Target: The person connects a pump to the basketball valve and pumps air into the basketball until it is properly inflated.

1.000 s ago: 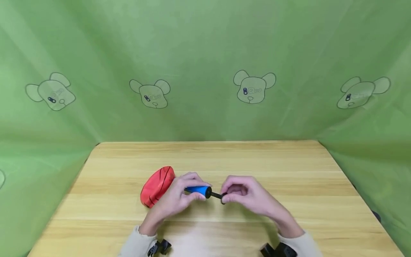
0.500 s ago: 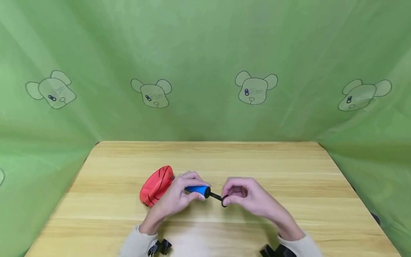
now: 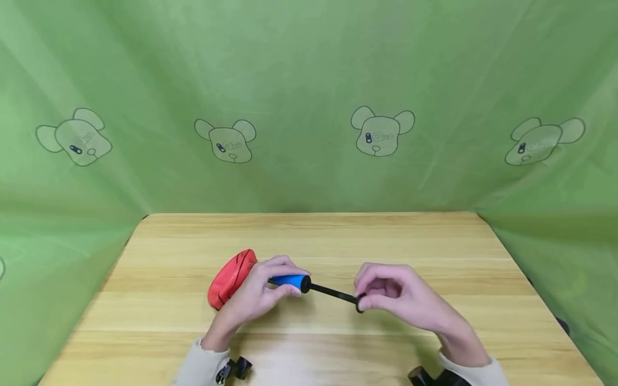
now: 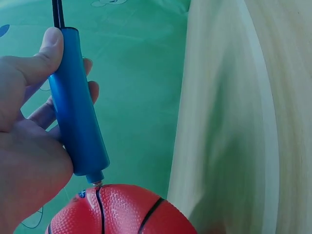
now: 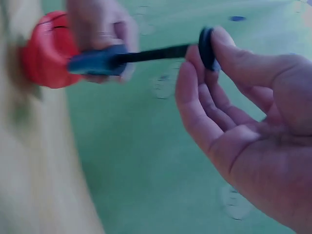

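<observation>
My left hand (image 3: 263,287) grips the blue barrel of a small hand pump (image 4: 80,107), thumb along one side and fingers around the other. In the left wrist view the pump's narrow end meets a red ball (image 4: 122,209) with black lines, joined by a short metal needle (image 4: 98,184). The ball looks partly deflated, its side sunken in the head view. My right hand (image 3: 403,295) pinches the black round handle (image 5: 207,48) at the pump's other end. Between the hands, the black rod (image 3: 333,292) stands well out of the barrel, sloping slightly down to the right.
A light wooden table (image 3: 309,236) lies beneath the hands. Green cloth (image 3: 309,177) printed with bear faces hangs behind it and along both sides. Black wrist devices (image 3: 234,370) sit at both cuffs.
My right hand has moved right with the handle, drawing the rod much further out of the barrel. My left hand, the pump barrel and the ball have shifted slightly left.
</observation>
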Demonstrator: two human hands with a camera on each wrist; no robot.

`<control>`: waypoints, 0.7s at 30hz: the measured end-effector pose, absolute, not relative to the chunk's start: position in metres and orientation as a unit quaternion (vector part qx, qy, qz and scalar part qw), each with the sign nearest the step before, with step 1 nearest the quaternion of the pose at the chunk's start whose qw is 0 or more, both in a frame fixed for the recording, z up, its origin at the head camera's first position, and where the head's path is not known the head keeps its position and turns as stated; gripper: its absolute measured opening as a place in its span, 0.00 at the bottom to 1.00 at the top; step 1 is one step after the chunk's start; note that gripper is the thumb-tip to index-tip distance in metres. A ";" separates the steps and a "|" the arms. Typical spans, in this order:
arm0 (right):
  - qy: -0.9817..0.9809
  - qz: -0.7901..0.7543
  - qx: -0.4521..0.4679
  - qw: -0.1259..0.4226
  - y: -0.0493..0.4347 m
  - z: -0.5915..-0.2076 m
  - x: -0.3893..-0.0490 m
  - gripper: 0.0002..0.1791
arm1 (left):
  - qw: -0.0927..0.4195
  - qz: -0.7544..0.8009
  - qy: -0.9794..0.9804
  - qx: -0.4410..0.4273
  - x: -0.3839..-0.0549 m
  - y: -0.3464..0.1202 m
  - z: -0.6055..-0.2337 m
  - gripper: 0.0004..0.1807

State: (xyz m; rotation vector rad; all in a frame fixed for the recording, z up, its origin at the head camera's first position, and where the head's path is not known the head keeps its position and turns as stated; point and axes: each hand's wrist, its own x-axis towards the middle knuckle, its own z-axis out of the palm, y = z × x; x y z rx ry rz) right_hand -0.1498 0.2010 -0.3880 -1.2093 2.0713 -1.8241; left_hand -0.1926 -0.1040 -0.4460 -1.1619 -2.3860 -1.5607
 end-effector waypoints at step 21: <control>0.705 -0.606 -0.354 0.099 0.179 -0.408 -0.157 0.06 | 0.005 -0.510 -0.763 -0.398 -0.185 -0.093 -0.447 0.13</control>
